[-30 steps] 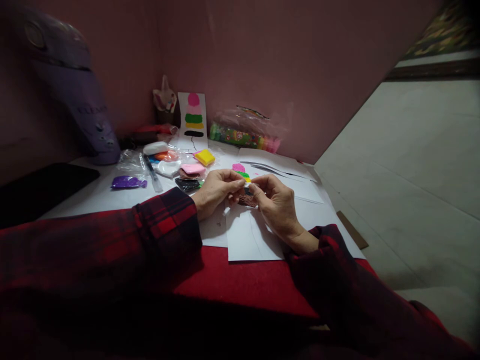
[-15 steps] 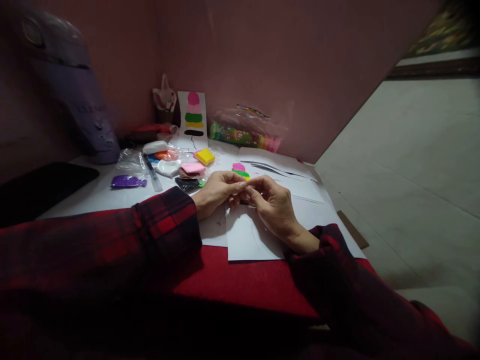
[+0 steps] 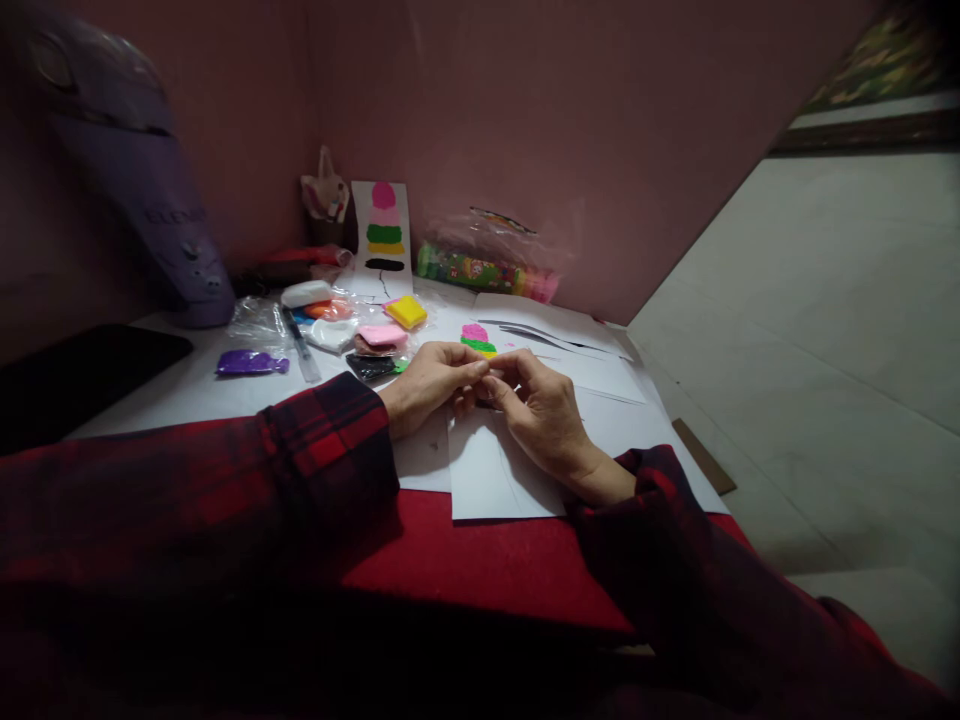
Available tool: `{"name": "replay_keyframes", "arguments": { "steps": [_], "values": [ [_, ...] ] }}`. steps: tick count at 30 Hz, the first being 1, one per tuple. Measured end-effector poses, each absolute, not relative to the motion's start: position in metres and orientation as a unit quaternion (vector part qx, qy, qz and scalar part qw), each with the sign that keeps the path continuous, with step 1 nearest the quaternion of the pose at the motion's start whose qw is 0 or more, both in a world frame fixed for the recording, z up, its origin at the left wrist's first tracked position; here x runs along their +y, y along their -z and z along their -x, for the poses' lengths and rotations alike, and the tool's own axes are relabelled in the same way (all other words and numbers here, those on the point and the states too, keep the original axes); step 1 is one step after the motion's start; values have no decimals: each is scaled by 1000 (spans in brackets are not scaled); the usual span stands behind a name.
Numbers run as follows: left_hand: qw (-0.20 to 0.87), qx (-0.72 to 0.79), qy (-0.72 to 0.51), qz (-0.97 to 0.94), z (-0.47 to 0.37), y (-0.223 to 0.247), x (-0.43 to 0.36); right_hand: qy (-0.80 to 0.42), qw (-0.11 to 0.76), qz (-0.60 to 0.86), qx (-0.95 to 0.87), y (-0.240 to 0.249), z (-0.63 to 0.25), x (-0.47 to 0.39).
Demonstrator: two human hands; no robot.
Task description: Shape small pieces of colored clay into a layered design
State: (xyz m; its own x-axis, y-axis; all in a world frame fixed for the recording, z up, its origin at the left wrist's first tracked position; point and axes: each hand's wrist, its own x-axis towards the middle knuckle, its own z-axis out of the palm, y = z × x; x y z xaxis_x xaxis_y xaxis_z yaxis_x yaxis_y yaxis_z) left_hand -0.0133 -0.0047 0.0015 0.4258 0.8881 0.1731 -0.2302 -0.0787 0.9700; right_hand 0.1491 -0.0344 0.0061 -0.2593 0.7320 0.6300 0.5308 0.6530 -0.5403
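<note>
My left hand [image 3: 437,383] and my right hand [image 3: 546,412] meet over a white sheet of paper [image 3: 495,475], fingertips pinched together. Whatever lies between the fingers is too small or too hidden to name. Just beyond the fingertips, a pink, green and yellow layered shape [image 3: 477,338] shows on the paper, its lower part covered by my hands. Left of my left hand are a black packet [image 3: 366,367], a pink packet [image 3: 382,337] and a yellow packet [image 3: 406,311]. A card [image 3: 386,240] with stacked coloured shapes leans on the wall behind.
A tall purple bottle [image 3: 169,200] stands at the left, near a dark flat object [image 3: 97,370]. A purple packet [image 3: 253,362], a pen [image 3: 301,347] and white packets lie closer in. Behind are a clear plastic bag [image 3: 491,265] and paper strips [image 3: 540,338]. The table's red edge [image 3: 480,560] faces me.
My hands stay together in nearly the same pinch, with only slight finger movement. The whole view has shifted a little, so things sit slightly farther left.
</note>
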Motion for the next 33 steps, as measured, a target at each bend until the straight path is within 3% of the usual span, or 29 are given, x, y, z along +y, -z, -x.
{"name": "replay_keyframes", "arguments": {
  "steps": [33],
  "values": [
    [591,339,-424,-596,12,-9,-10,-80,400,405,-818,-5,-150,-34]
  ]
}}
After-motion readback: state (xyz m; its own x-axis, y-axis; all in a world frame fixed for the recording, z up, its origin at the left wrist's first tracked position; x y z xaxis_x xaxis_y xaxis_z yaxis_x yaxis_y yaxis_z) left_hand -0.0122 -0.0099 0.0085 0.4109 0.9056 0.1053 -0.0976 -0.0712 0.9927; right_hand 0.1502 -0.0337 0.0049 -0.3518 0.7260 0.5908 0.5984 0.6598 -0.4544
